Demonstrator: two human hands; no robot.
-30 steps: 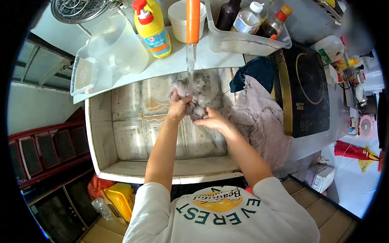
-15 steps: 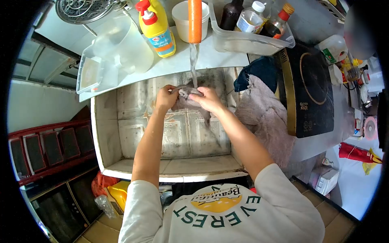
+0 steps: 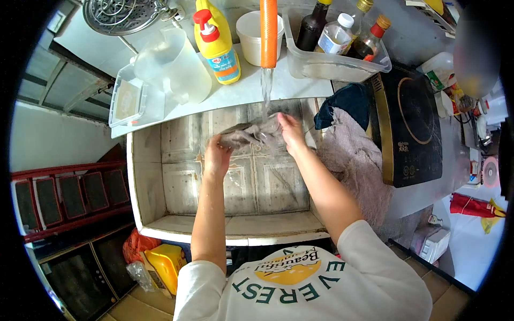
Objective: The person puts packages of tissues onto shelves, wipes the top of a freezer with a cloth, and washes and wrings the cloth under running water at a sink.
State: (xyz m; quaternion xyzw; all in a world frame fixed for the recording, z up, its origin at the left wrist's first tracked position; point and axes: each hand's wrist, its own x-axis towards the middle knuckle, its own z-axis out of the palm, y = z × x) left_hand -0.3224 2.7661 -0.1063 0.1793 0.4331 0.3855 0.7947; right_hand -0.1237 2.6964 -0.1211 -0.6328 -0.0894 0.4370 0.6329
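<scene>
A wet grey cloth (image 3: 251, 135) is stretched between my two hands over the tiled sink (image 3: 235, 222). My left hand (image 3: 218, 155) pinches its left end, and my right hand (image 3: 290, 132) grips its right end with bent fingers. Water runs from the orange hose (image 3: 269, 35) just above and behind the cloth, near my right hand. A larger pinkish-grey towel (image 3: 353, 160) lies over the sink's right edge, with a dark blue cloth (image 3: 345, 104) behind it.
On the back ledge stand a clear pitcher (image 3: 179, 69), a yellow bottle (image 3: 219, 51), a white tub (image 3: 251, 37) and a plastic bin (image 3: 332, 67) with several bottles. To the right is an induction cooker (image 3: 412, 128). A yellow container (image 3: 168, 265) sits on the floor at lower left.
My hands have moved apart, and the cloth that was bunched between them is now spread sideways. The view has shifted slightly.
</scene>
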